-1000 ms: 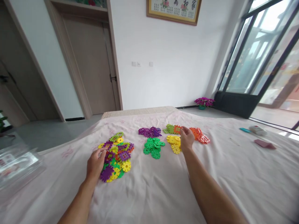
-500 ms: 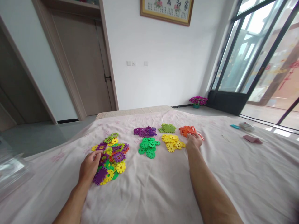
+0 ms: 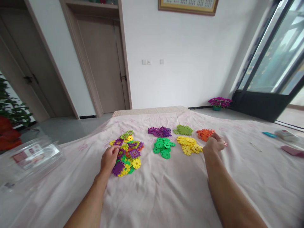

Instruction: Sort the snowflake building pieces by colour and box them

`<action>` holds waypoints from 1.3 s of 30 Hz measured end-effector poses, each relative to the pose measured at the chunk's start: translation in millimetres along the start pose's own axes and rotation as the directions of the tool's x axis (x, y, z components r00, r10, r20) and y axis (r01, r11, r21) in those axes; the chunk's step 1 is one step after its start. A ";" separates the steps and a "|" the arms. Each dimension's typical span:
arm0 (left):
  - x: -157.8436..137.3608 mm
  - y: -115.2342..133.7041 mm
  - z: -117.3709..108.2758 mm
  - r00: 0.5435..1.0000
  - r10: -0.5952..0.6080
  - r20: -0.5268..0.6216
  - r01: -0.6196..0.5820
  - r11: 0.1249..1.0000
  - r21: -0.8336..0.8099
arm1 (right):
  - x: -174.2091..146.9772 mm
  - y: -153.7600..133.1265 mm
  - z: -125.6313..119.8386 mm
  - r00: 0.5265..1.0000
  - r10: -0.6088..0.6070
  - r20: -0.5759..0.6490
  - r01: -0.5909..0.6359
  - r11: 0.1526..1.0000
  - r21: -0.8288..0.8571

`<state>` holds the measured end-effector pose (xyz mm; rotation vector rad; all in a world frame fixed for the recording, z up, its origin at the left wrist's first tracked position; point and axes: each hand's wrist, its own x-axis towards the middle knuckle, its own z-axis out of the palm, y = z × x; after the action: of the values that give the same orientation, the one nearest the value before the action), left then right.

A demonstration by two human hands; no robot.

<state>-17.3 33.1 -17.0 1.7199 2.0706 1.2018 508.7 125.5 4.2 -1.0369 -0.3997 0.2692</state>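
Note:
My left hand [image 3: 109,159] rests at the left edge of a mixed pile of plastic interlocking pieces [image 3: 136,163], purple, yellow, green and orange. Its fingers are curled together, and what they pinch is hidden. Beside the orange pile [image 3: 204,134], my right hand [image 3: 214,143] is closed with fingertips pointing away. An orange interlocking piece [image 3: 225,144] pokes out at its right side, mostly covered by the hand. Between the hands lie sorted piles: purple [image 3: 159,131], dark green [image 3: 163,147], light green [image 3: 183,129] and yellow [image 3: 188,145].
A pale patterned cloth [image 3: 152,190] covers the surface. At left stands a clear plastic container [image 3: 35,155]. A blue item [image 3: 269,134], a white packet [image 3: 286,135], a pink item [image 3: 292,151] and a thin stick [image 3: 256,147] lie at right.
The view has turned left, so everything sits further right and the clear container shows more. My right hand has shifted slightly right over the orange pile's side. My left hand stays at the mixed pile.

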 end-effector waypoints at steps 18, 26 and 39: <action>0.7 -2.3 2.9 0.999 -0.008 0.047 0.008 1.000 0.012 | -265.2 -45.9 35.1 -0.307 -0.071 0.949 0.739 0.611 0.285; 0.8 -2.8 3.7 0.999 -0.024 0.039 0.024 1.000 0.014 | -265.5 -47.4 38.1 -0.317 -0.008 0.948 0.750 0.609 0.256; 1.2 -1.8 3.6 0.998 -0.044 0.039 0.044 0.999 0.016 | -261.9 -34.6 38.2 -0.010 0.007 1.000 0.728 0.685 0.003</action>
<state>-16.8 35.8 -20.3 1.6816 2.0885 1.1334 258.1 33.6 0.9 -1.0975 -2.2235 0.3013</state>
